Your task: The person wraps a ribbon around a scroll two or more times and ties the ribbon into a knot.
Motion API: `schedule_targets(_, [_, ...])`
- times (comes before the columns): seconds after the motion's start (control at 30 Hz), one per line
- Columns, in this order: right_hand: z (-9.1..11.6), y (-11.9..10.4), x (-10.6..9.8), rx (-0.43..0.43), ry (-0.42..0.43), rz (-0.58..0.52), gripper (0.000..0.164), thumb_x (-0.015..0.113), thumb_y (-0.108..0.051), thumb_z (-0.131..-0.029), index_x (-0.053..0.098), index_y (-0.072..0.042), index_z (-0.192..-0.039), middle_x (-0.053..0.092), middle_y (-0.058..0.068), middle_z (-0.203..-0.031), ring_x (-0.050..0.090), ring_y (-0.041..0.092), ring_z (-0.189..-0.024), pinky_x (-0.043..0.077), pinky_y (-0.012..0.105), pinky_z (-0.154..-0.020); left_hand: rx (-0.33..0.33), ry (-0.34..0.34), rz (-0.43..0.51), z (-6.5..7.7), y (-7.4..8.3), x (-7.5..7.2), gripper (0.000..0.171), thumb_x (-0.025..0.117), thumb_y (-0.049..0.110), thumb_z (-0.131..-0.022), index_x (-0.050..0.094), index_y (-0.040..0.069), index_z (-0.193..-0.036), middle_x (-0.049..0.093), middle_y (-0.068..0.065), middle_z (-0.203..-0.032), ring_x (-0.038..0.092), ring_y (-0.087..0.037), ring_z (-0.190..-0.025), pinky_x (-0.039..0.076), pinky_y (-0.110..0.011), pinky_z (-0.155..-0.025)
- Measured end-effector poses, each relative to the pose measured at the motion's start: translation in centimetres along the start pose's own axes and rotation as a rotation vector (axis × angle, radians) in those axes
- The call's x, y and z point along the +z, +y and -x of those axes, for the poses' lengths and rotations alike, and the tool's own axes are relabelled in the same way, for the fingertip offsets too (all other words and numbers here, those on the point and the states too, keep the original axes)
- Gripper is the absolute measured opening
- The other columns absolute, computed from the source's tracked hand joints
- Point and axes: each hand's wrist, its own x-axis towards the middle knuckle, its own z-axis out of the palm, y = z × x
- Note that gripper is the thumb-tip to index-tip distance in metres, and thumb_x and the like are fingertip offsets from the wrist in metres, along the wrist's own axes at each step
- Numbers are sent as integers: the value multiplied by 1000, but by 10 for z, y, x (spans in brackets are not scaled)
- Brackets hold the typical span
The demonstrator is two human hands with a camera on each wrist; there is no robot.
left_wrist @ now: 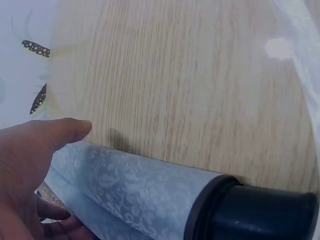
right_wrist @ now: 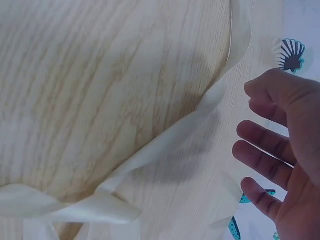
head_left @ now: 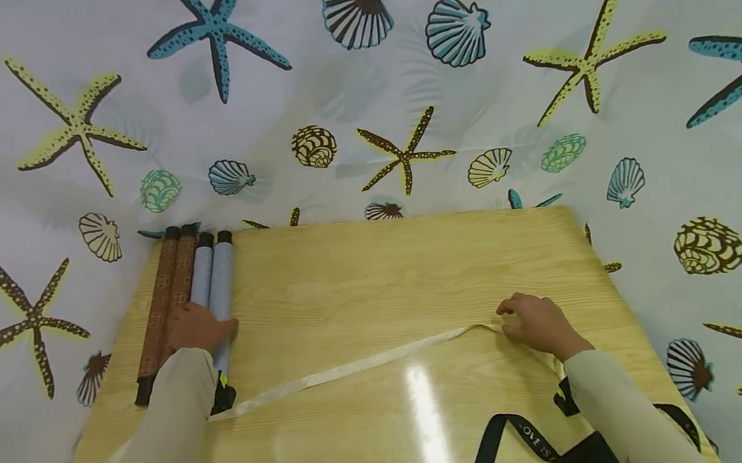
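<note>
My left hand (head_left: 195, 328) lies across several rolls at the table's left. Its straight thumb (left_wrist: 70, 131) reaches over a pale grey-blue floral roll (left_wrist: 135, 187), while the other fingers are at the far side, partly hidden. Beside this roll lie another grey-blue roll (head_left: 202, 272) and two brown patterned rolls (head_left: 163, 302), with black ends. On the right, my right hand (head_left: 542, 325) hovers by a cream ribbon (head_left: 384, 357) that stretches across the table. The right wrist view shows its fingers loosely bent and apart from the twisted ribbon (right_wrist: 160, 145), holding nothing.
A black ribbon with white lettering (head_left: 495, 441) loops near the front right, partly under the right sleeve (head_left: 623, 405). The wooden table (head_left: 402, 273) shines with a light reflection. Behind and beside it hangs white cloth (head_left: 301, 80) printed with starfish and shells.
</note>
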Motion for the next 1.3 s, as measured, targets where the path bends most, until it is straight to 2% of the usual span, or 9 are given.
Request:
schedule_targets(0.2, [9, 0, 14, 2, -4, -5, 21, 71, -20, -88, 72, -10, -107, 70, 7, -102, 67, 25, -83, 51, 46, -69, -74, -63, 35, 4, -17, 13, 102, 64, 48, -87, 19, -22, -145, 25, -52, -137, 36, -63, -124, 44, -70, -93])
schedule_targets(0.33, [9, -1, 16, 0, 51, -11, 17, 71, -19, -88, 73, -11, -103, 68, 9, -103, 66, 28, -86, 50, 42, -63, -23, -90, -1, 4, -16, 9, 109, 65, 51, -85, 12, -20, -149, 44, -50, -128, 56, -57, -108, 50, -65, -88])
schedule_targets(0.43, [9, -5, 14, -8, 76, -34, 16, 70, -18, -88, 73, -11, -103, 67, 10, -106, 65, 32, -93, 52, 46, -66, 18, -94, -12, 4, -14, 7, 102, 66, 55, -83, 31, -22, -140, 64, -39, -103, 67, -42, -79, 56, -52, -69])
schedule_targets(0.53, [11, -8, 12, -13, 66, -50, 17, 70, -19, -89, 73, -10, -103, 67, 11, -107, 65, 34, -96, 52, 49, -70, 57, -57, 14, 8, -8, 5, 77, 67, 58, -81, 57, -14, -107, 65, -23, -76, 62, -28, -59, 50, -38, -51])
schedule_targets(0.67, [13, -9, 9, -3, 58, -48, 18, 70, -19, -89, 73, -9, -104, 67, 12, -107, 65, 33, -94, 52, 49, -70, 106, 7, 91, 22, 18, -11, 56, 68, 55, -81, 54, 1, -79, 55, -11, -65, 55, -22, -53, 41, -30, -45])
schedule_targets(0.8, [14, -5, 6, 16, 62, -46, 19, 70, -20, -89, 72, -9, -104, 67, 11, -105, 65, 31, -89, 53, 45, -66, 118, 9, 158, 49, 60, -28, 62, 67, 54, -82, 57, -5, -95, 61, -19, -79, 61, -26, -62, 45, -32, -49])
schedule_targets(0.9, [13, -2, 7, 32, 64, -59, 20, 68, -20, -89, 72, -9, -105, 67, 10, -101, 65, 27, -85, 53, 43, -65, 138, 18, 189, 75, 89, -25, 71, 68, 55, -82, 55, -9, -109, 64, -23, -90, 63, -29, -68, 48, -34, -52])
schedule_targets(1.1, [4, -9, 8, 49, 47, -103, 20, 68, -20, -90, 71, -8, -106, 66, 5, -92, 62, 20, -77, 52, 39, -63, 186, 19, 261, 123, 135, 10, 72, 74, 53, -79, 56, -9, -112, 66, -22, -94, 64, -28, -70, 51, -36, -55])
schedule_targets(1.3, [-4, -25, 5, 151, -51, -161, 27, 63, -23, -94, 68, -7, -116, 58, 0, -63, 45, 12, -48, 34, 27, -45, 178, 29, 296, 154, 163, 57, 70, 79, 49, -74, 57, -8, -108, 66, -19, -88, 64, -28, -68, 53, -38, -56])
